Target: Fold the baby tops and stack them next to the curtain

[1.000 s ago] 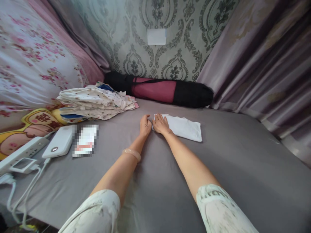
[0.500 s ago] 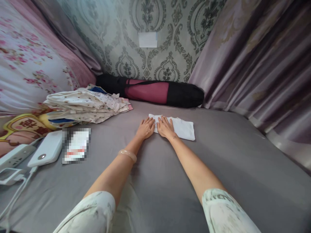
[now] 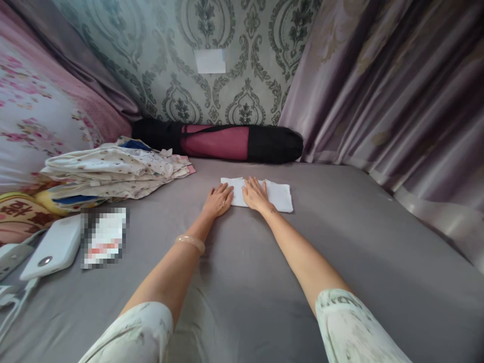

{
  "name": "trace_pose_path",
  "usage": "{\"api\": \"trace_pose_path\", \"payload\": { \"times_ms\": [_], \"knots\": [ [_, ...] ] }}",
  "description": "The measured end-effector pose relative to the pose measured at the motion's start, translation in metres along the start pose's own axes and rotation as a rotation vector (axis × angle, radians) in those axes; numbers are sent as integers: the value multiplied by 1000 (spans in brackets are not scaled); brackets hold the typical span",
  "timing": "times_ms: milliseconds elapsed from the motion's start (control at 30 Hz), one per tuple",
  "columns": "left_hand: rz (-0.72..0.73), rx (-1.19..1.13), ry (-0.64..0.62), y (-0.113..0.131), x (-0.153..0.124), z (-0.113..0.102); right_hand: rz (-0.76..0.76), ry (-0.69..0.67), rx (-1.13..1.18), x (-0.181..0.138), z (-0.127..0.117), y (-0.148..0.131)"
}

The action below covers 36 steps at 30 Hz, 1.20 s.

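Cloth [image 3: 279,196]: long axis roughly 9-to-3 o'clock
Left hand [image 3: 219,200]: flat, gripping nothing, 9 o'clock end
Right hand [image 3: 257,195]: spread on top, gripping nothing

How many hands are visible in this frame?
2: the left hand at the left end of the white cloth, and the right hand flat on the cloth.

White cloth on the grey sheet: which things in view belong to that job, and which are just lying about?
Seemingly in the job:
white cloth
left hand
right hand
grey sheet beneath

Seemingly just lying about:
patterned fabric pile, possibly related
long bag
power bank
power strip
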<state>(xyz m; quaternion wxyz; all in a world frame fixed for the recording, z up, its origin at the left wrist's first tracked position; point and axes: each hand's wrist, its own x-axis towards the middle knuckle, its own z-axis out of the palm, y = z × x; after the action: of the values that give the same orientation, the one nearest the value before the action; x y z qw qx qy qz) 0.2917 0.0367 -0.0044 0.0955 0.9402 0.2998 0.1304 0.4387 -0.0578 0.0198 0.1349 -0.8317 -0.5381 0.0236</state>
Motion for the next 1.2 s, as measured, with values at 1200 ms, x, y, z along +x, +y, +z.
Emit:
{"api": "trace_pose_path", "payload": {
  "times_ms": [1200],
  "knots": [
    [-2,53,-40,3,-1,-2,131,-20,-82,-33,-10,89]
  ]
}}
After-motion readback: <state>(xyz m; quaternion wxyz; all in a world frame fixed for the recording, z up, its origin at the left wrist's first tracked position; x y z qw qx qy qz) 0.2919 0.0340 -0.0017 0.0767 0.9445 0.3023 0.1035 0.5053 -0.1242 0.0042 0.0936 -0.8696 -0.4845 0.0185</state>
